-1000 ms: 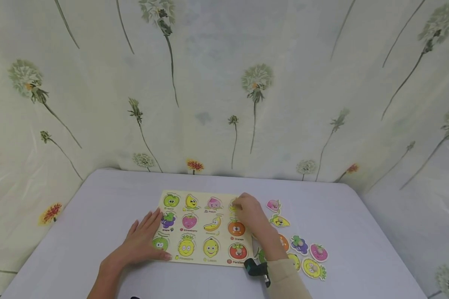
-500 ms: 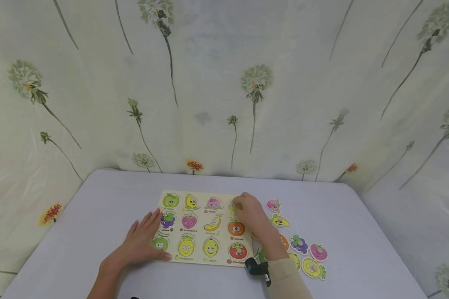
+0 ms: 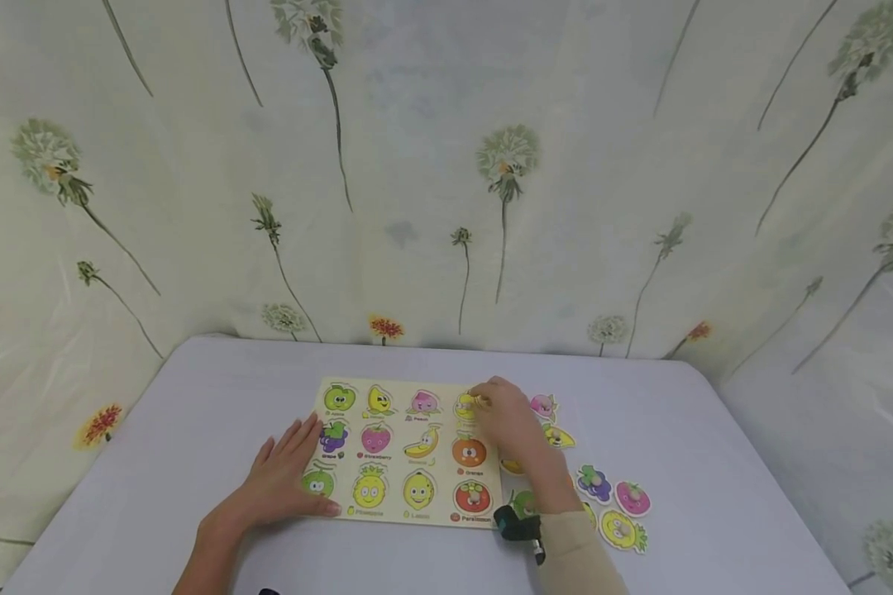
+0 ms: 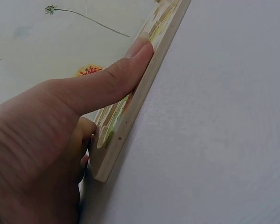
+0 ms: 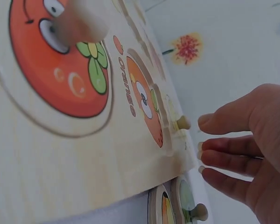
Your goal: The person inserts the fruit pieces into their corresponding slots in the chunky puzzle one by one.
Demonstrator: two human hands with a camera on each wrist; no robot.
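Observation:
A wooden fruit puzzle board (image 3: pixel 446 506) lies on the white table. My left hand (image 3: pixel 279 479) rests at its left end, fingers along that side and thumb on the front edge, as the thumb (image 4: pixel 135 58) shows in the left wrist view. At the far right corner, my right hand (image 3: pixel 509 417) hovers beside a yellow fruit piece (image 3: pixel 465 406). In the right wrist view its thumb and fingers are spread, just apart from that piece's wooden knob (image 5: pixel 183 122). A red persimmon piece (image 3: pixel 473 498) with a knob sits in the near right slot.
Right of the board lie several loose knobbed pieces, among them grapes (image 3: pixel 594 484), a strawberry (image 3: pixel 632 499), a pineapple (image 3: pixel 621 530) and a pink fruit (image 3: pixel 543 405). My right forearm covers some. A floral cloth (image 3: pixel 417 165) hangs behind the table.
My right hand has shifted slightly right and its fingers have come off the yellow piece, which now shows more. The left hand keeps its place on the board.

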